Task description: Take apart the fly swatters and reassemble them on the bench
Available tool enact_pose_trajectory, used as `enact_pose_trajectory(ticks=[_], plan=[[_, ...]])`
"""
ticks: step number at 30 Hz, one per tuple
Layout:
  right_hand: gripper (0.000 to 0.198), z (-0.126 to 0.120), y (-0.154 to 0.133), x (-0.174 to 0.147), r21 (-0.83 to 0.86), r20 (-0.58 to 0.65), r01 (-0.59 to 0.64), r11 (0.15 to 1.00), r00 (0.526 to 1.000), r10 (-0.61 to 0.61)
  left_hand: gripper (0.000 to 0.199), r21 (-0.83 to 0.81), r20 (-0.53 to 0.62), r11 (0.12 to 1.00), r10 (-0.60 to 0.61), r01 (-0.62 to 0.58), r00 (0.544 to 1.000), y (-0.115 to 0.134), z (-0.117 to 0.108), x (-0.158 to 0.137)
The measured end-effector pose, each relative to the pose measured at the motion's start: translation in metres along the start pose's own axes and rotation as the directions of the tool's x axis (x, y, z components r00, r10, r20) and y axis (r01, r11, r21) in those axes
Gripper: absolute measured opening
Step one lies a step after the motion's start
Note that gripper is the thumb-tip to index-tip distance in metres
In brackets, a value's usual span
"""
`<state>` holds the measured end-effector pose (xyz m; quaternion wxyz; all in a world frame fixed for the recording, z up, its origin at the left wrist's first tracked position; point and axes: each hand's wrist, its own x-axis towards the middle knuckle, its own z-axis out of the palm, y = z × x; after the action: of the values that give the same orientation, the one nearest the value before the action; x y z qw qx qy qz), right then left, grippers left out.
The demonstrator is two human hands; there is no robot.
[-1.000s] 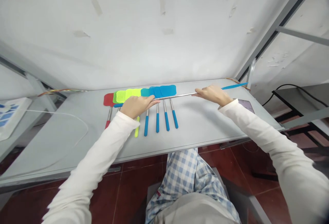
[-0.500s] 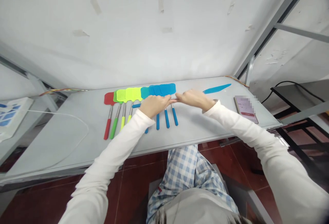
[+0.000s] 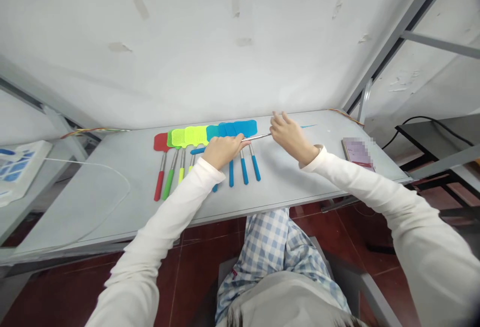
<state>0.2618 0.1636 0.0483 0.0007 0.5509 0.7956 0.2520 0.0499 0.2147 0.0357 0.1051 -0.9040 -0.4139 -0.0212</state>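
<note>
My left hand [image 3: 224, 150] is closed around a fly swatter. Its blue handle [image 3: 197, 151] sticks out to the left of the fist, and its thin metal rod [image 3: 257, 138] runs out to the right. My right hand [image 3: 290, 137] is at the rod's far part, fingers raised and apart; whether its thumb touches the rod is hidden. Beyond that hand, the swatter's blue head [image 3: 309, 126] shows as a thin edge. Behind and below my left hand lies a row of overlapping fly swatters: red [image 3: 161, 142], green [image 3: 168, 183], yellow [image 3: 195, 135] and blue [image 3: 245, 128], handles toward me.
A phone [image 3: 358, 153] lies on the grey table [image 3: 300, 182] at the right. A white cable [image 3: 120, 177] curls over the left part. At the far left stands a white box with blue pictures [image 3: 20, 169]. The wall [image 3: 187, 57] rises behind the table.
My right hand has shifted right and its fingers have lifted, baring more of the rod. The held swatter's head has turned from its broad side to its edge. My left hand keeps its grip.
</note>
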Motion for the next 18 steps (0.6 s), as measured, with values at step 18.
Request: enact_pose_trajectory(ticks=[18], plan=[[0.027,0.010,0.034,-0.013,-0.135,0.123,0.268,0.954,0.960,-0.252,0.046,0.045,0.055,0.987,0.150,-0.153,0.987,-0.008,0.002,0.004]])
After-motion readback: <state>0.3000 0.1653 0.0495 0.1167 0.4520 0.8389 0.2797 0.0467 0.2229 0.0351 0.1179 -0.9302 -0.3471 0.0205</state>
